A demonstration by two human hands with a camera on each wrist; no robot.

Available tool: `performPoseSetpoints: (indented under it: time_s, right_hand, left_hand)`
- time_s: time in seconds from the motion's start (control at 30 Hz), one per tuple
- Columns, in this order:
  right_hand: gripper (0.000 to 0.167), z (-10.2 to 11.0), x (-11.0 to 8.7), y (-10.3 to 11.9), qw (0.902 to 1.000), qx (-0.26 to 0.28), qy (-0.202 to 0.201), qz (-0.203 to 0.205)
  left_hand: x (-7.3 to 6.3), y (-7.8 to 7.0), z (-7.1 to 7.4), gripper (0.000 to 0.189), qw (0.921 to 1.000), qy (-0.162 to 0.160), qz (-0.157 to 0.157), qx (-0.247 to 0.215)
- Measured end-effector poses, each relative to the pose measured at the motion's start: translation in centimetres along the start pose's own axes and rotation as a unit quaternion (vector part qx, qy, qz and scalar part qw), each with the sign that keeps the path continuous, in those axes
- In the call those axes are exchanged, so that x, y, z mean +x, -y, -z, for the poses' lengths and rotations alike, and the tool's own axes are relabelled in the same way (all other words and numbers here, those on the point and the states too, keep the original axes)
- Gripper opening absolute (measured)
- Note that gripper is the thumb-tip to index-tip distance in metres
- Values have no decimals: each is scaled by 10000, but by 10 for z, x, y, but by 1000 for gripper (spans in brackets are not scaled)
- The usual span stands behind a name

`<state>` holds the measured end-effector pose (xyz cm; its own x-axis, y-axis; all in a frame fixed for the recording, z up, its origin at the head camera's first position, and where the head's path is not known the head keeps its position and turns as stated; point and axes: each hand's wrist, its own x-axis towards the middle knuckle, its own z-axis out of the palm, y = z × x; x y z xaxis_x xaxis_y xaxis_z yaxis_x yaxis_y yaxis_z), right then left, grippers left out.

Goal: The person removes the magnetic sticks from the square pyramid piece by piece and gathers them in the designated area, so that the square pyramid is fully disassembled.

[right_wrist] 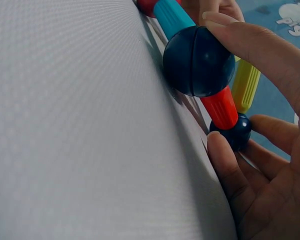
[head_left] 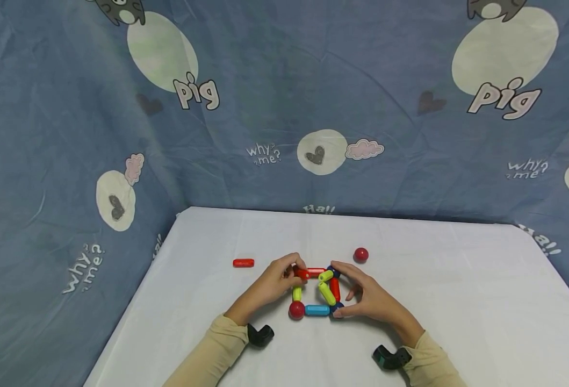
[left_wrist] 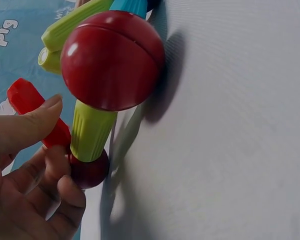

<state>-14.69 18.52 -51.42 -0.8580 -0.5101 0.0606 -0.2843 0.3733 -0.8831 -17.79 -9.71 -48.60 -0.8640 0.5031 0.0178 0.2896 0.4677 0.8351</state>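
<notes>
A toy frame of magnetic sticks and balls lies on the table. It has a near red ball (head_left: 296, 310), a light blue stick (head_left: 317, 310), dark blue balls (right_wrist: 199, 61) at the right corners, and a red stick (head_left: 335, 290) between those. Yellow-green sticks (head_left: 326, 294) rise at a slant from the right corners. My left hand (head_left: 279, 277) pinches a loose-ended red stick (left_wrist: 26, 96) above the far-left red ball (left_wrist: 90, 173). My right hand (head_left: 368, 295) holds the frame's right side, thumb on the near dark blue ball, fingers at the far one.
A spare red stick (head_left: 243, 263) lies to the left of the frame. One loose red ball (head_left: 361, 255) sits beyond my right hand. The white table (head_left: 458, 279) meets a blue patterned cloth (head_left: 265, 107) at the back and left.
</notes>
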Motion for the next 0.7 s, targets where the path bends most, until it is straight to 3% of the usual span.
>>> performPoseSetpoints:
  time_s: [0.43, 0.7]
  right_hand:
    - [99, 1, 0, 1, 10000, -14, 14, -13]
    - [101, 1, -1, 3, 10000, -51, 24, -60]
  left_hand:
    - [0, 2, 2, 16, 9998, 83, 75, -155]
    - [-1, 0, 4, 20, 9993, -141, 167, -289]
